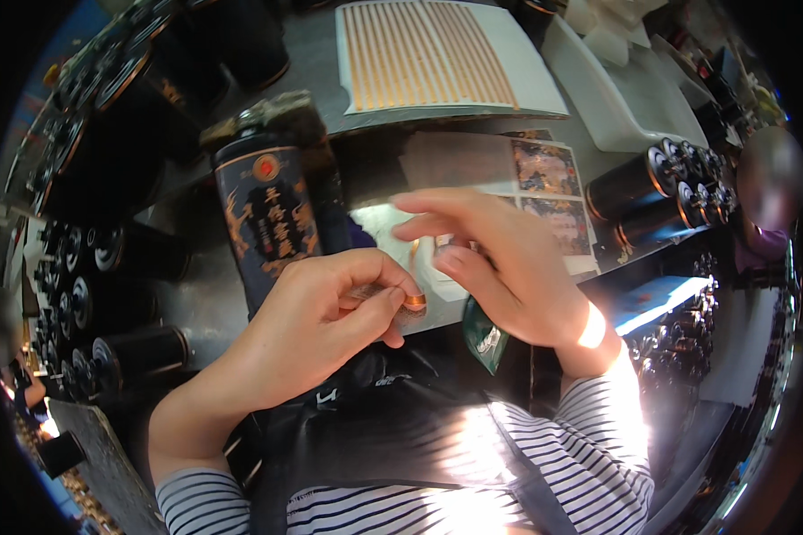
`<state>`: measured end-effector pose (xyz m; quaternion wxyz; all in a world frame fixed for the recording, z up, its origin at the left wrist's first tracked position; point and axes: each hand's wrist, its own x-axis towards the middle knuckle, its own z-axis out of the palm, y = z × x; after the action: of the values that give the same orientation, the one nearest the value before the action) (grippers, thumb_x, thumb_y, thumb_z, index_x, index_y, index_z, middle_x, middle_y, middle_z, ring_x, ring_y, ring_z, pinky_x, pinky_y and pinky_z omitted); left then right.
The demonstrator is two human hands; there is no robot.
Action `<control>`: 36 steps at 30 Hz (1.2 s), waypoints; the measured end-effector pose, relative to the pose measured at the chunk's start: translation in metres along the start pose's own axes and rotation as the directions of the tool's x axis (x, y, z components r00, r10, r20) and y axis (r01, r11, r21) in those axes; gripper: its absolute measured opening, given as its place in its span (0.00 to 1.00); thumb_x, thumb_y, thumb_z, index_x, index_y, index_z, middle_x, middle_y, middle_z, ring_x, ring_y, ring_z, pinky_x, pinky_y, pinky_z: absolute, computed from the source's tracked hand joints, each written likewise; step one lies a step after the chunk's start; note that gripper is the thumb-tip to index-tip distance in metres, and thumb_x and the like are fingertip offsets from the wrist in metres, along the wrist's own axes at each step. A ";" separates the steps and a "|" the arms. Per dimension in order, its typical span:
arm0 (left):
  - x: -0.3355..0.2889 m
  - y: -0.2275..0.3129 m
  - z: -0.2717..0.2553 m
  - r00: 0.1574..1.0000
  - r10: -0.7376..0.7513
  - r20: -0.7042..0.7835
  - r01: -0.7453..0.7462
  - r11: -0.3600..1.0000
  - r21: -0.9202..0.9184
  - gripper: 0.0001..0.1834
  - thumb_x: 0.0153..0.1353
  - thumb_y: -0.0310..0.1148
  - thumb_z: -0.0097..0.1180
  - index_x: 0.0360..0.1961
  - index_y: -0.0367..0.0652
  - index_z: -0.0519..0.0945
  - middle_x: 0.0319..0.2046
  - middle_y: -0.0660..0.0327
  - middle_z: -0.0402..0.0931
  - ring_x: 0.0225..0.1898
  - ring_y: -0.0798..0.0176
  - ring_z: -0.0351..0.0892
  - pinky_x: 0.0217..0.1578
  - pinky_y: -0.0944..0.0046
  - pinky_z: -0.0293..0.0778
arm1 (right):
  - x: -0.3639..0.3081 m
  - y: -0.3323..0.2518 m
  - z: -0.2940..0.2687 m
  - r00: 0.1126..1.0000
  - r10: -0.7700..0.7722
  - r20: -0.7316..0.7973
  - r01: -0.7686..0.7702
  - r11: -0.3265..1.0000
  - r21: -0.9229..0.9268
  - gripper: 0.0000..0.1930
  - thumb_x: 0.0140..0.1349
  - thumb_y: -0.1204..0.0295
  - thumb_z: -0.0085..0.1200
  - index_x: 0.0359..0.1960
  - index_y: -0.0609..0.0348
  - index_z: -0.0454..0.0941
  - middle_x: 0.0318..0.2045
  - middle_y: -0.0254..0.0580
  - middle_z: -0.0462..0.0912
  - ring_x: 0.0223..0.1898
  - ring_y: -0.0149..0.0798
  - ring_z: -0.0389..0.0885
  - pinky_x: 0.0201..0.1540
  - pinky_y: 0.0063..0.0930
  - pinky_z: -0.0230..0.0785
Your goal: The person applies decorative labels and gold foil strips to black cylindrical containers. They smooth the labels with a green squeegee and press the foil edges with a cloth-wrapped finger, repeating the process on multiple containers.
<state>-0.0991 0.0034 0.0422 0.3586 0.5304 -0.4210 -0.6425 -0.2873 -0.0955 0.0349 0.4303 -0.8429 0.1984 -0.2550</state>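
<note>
My left hand (326, 316) is closed in a pinch over the near edge of the bench. Between its thumb and fingertips shows a short gold strip (416, 300) with a bit of clear film around it. My right hand (509, 263) hovers just to the right, its fingers stretched out and apart from the thumb, holding nothing that I can see. Behind my left hand a black bottle (268, 196) with gold and orange decoration lies tilted against a dark, worn block (290, 120). Under my right wrist hangs a dark green glossy piece (484, 334), partly covered.
A white sheet of gold strips (428, 58) lies at the back. Printed decorative label sheets (549, 169) are on the bench behind my right hand. A white plastic bin (625, 89) stands back right. Black bottles (138, 348) crowd the left, with more black bottles (633, 187) at right.
</note>
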 end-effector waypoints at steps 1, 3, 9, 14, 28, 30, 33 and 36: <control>-0.003 0.001 -0.003 1.000 -0.010 -0.007 0.010 1.000 -0.015 0.11 0.68 0.27 0.45 0.41 0.30 0.77 0.35 0.56 0.78 0.33 0.68 0.80 0.37 0.70 0.77 | 0.009 0.007 0.004 0.983 0.111 0.143 -0.131 0.982 0.136 0.13 0.60 0.72 0.58 0.45 0.60 0.77 0.32 0.42 0.81 0.29 0.35 0.78 0.33 0.25 0.69; -0.011 0.001 -0.010 0.999 -0.006 -0.045 -0.002 0.987 -0.162 0.14 0.70 0.31 0.44 0.42 0.29 0.77 0.33 0.55 0.79 0.32 0.65 0.80 0.34 0.69 0.77 | 0.016 0.016 0.015 0.896 0.255 0.363 -0.419 0.756 0.504 0.11 0.63 0.71 0.55 0.45 0.63 0.78 0.31 0.37 0.81 0.30 0.25 0.76 0.33 0.21 0.68; -0.031 0.007 -0.037 0.987 -0.003 -0.164 -0.010 0.997 -0.080 0.12 0.66 0.30 0.49 0.38 0.30 0.79 0.30 0.56 0.79 0.30 0.68 0.79 0.29 0.71 0.76 | 0.038 0.000 0.015 0.909 0.250 0.334 -0.362 0.869 0.336 0.07 0.60 0.72 0.59 0.37 0.63 0.82 0.26 0.32 0.80 0.27 0.22 0.74 0.29 0.17 0.64; -0.027 0.002 -0.076 0.752 0.515 -0.411 -0.224 0.787 0.575 0.06 0.60 0.28 0.57 0.29 0.36 0.79 0.28 0.62 0.76 0.35 0.71 0.71 0.39 0.70 0.68 | 0.075 0.005 0.023 0.953 0.257 0.160 -0.295 0.907 0.300 0.06 0.58 0.73 0.60 0.32 0.64 0.81 0.23 0.31 0.80 0.25 0.19 0.71 0.27 0.15 0.62; 0.013 -0.027 -0.118 0.612 0.372 -0.698 -0.454 0.888 0.075 0.06 0.59 0.25 0.61 0.29 0.37 0.75 0.28 0.66 0.73 0.29 0.79 0.69 0.31 0.79 0.65 | 0.149 0.023 0.040 0.901 0.369 0.230 -0.425 0.860 0.284 0.06 0.55 0.76 0.63 0.27 0.61 0.76 0.26 0.31 0.78 0.28 0.21 0.73 0.33 0.14 0.66; 0.012 -0.030 -0.122 0.626 0.372 -0.685 -0.452 0.889 0.070 0.06 0.59 0.24 0.61 0.30 0.37 0.75 0.27 0.66 0.73 0.29 0.79 0.68 0.31 0.80 0.65 | 0.151 0.023 0.039 0.894 0.378 0.243 -0.437 0.855 0.279 0.06 0.55 0.76 0.62 0.26 0.61 0.76 0.26 0.31 0.78 0.28 0.21 0.73 0.33 0.14 0.66; 0.014 -0.029 -0.121 0.623 0.351 -0.698 -0.463 0.886 0.032 0.05 0.58 0.23 0.61 0.30 0.37 0.75 0.27 0.66 0.73 0.28 0.80 0.67 0.30 0.80 0.65 | 0.151 0.023 0.039 0.902 0.358 0.244 -0.415 0.874 0.252 0.07 0.55 0.76 0.62 0.26 0.61 0.76 0.26 0.32 0.78 0.27 0.21 0.73 0.32 0.14 0.66; 0.014 -0.029 -0.121 0.630 0.350 -0.694 -0.452 0.891 0.039 0.06 0.58 0.22 0.61 0.30 0.37 0.75 0.27 0.66 0.73 0.29 0.80 0.69 0.30 0.80 0.66 | 0.152 0.022 0.038 0.892 0.377 0.248 -0.434 0.866 0.246 0.07 0.55 0.75 0.63 0.26 0.61 0.76 0.25 0.31 0.78 0.27 0.20 0.73 0.32 0.14 0.65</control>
<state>0.0174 -0.0179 0.0004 0.6576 0.5952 -0.3204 -0.3325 -0.1468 -0.1678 0.0366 0.6123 -0.7287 0.2891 -0.1027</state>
